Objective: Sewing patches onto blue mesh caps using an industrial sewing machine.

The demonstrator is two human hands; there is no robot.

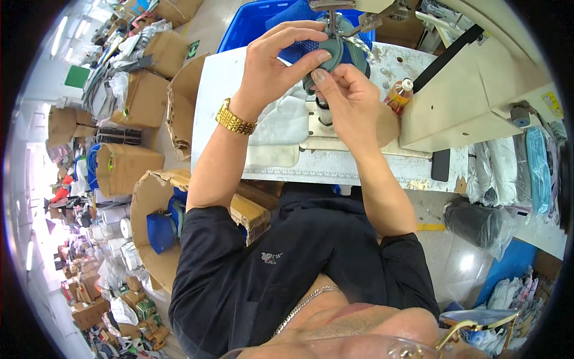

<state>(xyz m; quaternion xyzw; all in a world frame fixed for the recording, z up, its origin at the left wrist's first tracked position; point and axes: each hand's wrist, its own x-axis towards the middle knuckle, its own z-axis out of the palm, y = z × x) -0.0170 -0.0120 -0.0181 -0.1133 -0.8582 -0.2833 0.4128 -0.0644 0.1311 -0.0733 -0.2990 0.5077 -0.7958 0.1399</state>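
Grey-green piece (333, 48) directly under the sewing machine's foot (332, 25), at the far side of the counter (212, 81), forward of both hands and within their fingertips. Long axis slants from far right to near left, the near end curling toward the wearer. Right hand (353, 96) closer to that end, thumb and forefinger pinching its edge; left hand (278, 60) comes in from the left, thumb and forefinger arched apart, tips on the left edge; cannot tell whether they grip. Blue mesh (294, 17) just behind, over a blue bin (236, 27). Counter white, worn, ruled along its near edge; white cloth (278, 122) lies left of the machine bed, bottle (397, 96) right of the right hand, phone (440, 165) near the front right corner. Beyond: cartons (128, 170) crowd the floor leftward; wrapped bundles (478, 224) sit to the right.
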